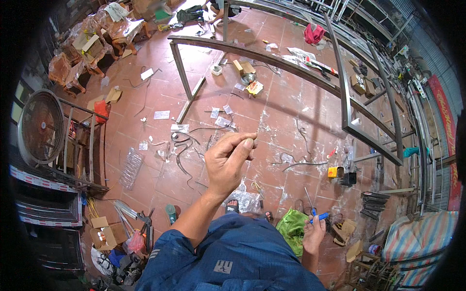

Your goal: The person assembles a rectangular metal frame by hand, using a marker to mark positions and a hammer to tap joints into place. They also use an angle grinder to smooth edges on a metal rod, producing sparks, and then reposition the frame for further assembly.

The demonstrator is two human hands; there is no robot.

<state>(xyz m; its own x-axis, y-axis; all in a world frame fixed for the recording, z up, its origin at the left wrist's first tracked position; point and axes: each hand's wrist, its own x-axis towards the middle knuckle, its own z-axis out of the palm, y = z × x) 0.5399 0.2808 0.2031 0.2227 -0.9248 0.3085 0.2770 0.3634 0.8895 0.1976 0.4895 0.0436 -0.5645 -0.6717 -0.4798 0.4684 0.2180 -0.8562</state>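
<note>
My left hand (pixel 228 160) is raised over the middle of the floor, thumb and forefinger pressed together in a pinch. Whatever may be between those fingertips is too small to make out. Low on the right, my right hand (pixel 314 236) is closed around a blue-handled tool (pixel 319 218). A thin shaft (pixel 308 196) seems to stick up from the tool, though its exact kind is unclear. Just left of that hand lies a bright green cloth or bag (pixel 291 230). Neither hand touches the metal frame ahead.
A large dark metal frame (pixel 262 59) spans the far side and right. Scraps, papers and dark curled strips (pixel 182 155) litter the tiled floor. A round fan (pixel 41 127) stands left, above an open cardboard box (pixel 109 233). Another person (pixel 225 10) crouches at the back.
</note>
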